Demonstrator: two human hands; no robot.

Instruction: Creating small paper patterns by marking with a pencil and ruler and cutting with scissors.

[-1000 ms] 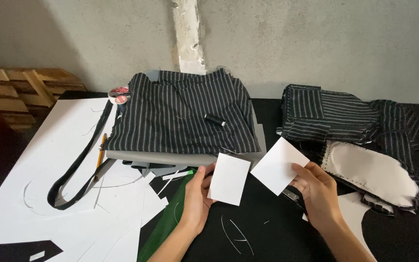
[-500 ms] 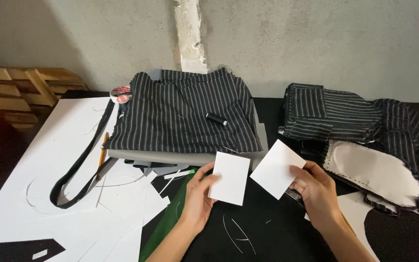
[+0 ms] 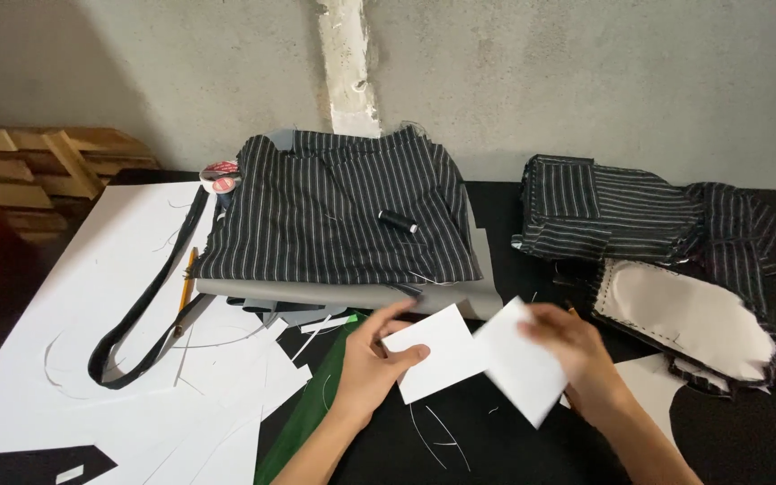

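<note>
While each hand pinches one, left card [image 3: 442,352] edge touches right card [image 3: 521,361].

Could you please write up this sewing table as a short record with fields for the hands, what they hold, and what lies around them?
Left hand: holds a white card by its left edge.
Right hand: blurred, holds a second white card that overlaps the first.
Surface: black table.
Behind the hands: folded striped fabric with a black thread spool on it.
Left: white paper sheets, a pencil, a black strap, a tape roll.
Right: a striped pile, a padded oval piece.
</note>
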